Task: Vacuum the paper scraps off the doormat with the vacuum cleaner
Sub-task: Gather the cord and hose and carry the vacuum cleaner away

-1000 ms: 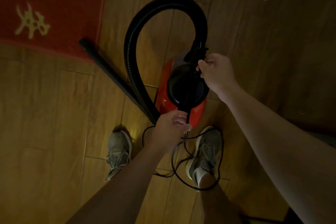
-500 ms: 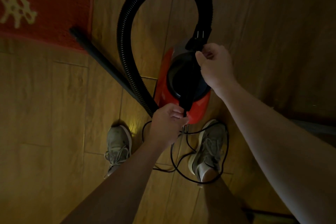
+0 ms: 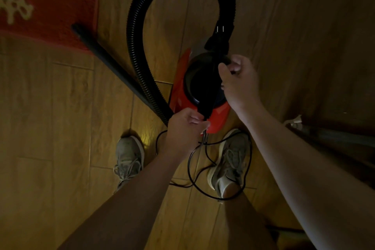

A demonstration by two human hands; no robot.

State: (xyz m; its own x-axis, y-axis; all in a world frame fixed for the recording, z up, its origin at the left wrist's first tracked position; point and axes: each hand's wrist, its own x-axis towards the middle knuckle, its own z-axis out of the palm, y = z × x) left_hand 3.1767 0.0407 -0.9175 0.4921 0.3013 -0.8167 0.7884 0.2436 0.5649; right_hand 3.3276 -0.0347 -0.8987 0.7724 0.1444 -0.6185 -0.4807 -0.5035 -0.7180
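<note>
A red and black canister vacuum cleaner [image 3: 220,112] stands on the wooden floor just ahead of my shoes. Its ribbed black hose [image 3: 140,32] arcs up and over it, and its rigid black tube [image 3: 105,58] lies on the floor with its tip touching the red doormat [image 3: 50,0] at the upper left. My left hand [image 3: 185,128] pinches the black power cord [image 3: 205,146] at the vacuum's near edge. My right hand [image 3: 239,81] grips the same cord over the vacuum's top, just below the two-pronged plug [image 3: 220,29]. No paper scraps show on the visible mat corner.
Loose loops of cord lie around my right shoe [image 3: 229,162]; my left shoe [image 3: 128,158] is beside them. A dark object with a whitish scrap [image 3: 295,121] on it sits at the right edge. The room is dim.
The plug end now sticks out further beyond my right hand. The view has shifted, so the doormat sits further left in frame. Both hands keep their hold on the cord.
</note>
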